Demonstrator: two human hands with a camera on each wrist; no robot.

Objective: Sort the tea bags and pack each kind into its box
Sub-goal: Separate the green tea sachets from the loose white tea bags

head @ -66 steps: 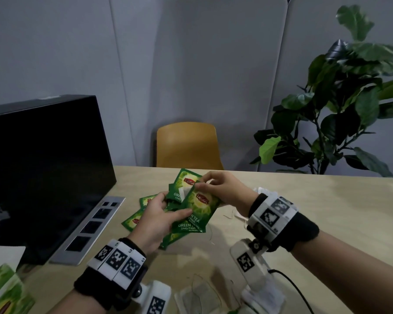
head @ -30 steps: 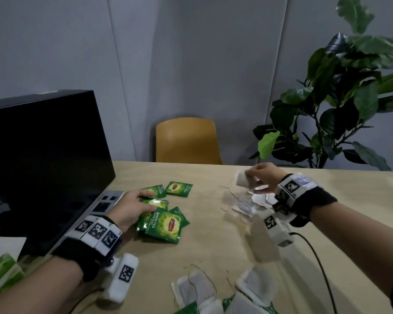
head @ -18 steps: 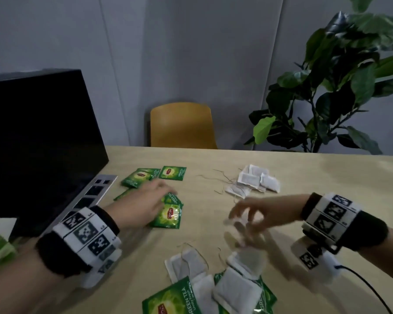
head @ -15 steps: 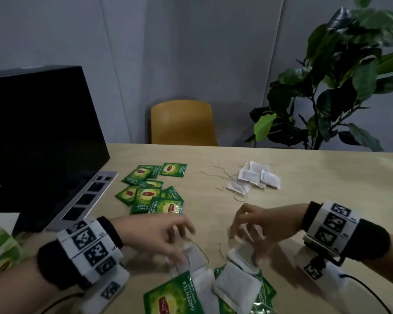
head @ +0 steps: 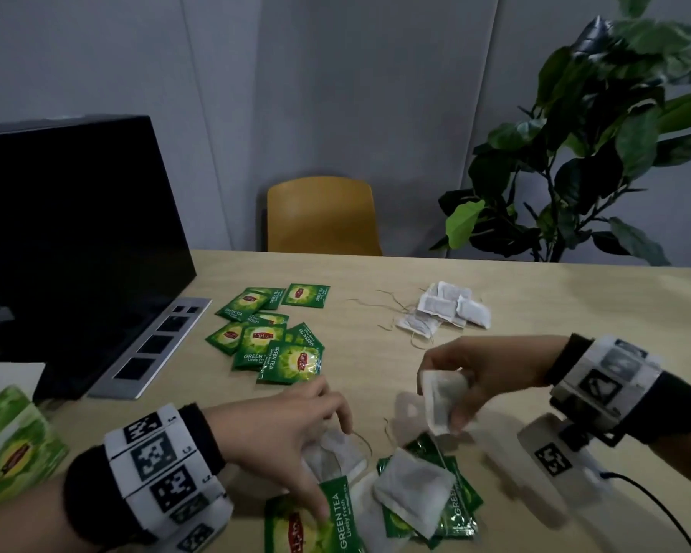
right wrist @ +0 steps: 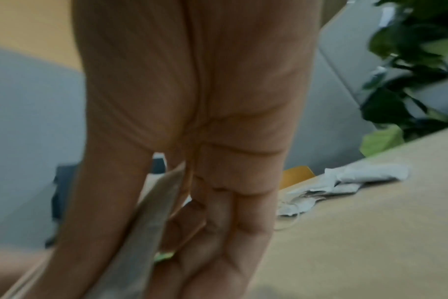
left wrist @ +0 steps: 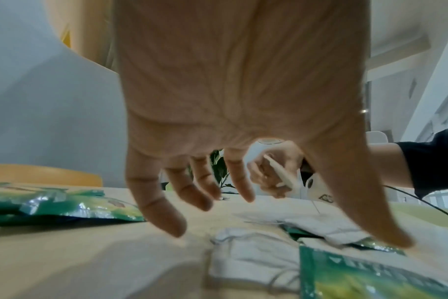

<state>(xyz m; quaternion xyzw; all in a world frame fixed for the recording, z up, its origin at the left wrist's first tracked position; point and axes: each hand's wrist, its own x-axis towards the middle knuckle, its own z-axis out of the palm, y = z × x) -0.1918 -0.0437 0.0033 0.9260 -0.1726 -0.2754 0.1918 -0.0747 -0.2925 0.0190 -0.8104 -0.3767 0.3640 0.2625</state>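
Observation:
Near the table's front edge lies a mixed heap of white tea bags [head: 413, 486] and green sachets [head: 461, 508]. My left hand [head: 332, 464] is spread over it, fingers on a white tea bag [head: 336, 453], thumb on a green sachet [head: 338, 520]. The left wrist view shows the left hand [left wrist: 281, 232] with straight, splayed fingers holding nothing. My right hand [head: 443, 397] is raised above the heap and pinches one white tea bag [head: 439, 405], seen edge-on [right wrist: 151, 218] between thumb and fingers. Further back lie sorted green sachets [head: 272, 341] and a pile of white bags [head: 443, 309].
A green tea box [head: 13, 445] stands at the front left edge. A black laptop [head: 68, 241] fills the left side of the table [head: 575, 305]. A yellow chair [head: 324, 217] and a potted plant [head: 599, 153] stand behind the table.
Both hands came back from the far piles to the near mixed heap. The right hand has lifted a white tea bag; the left hand has lowered onto the heap.

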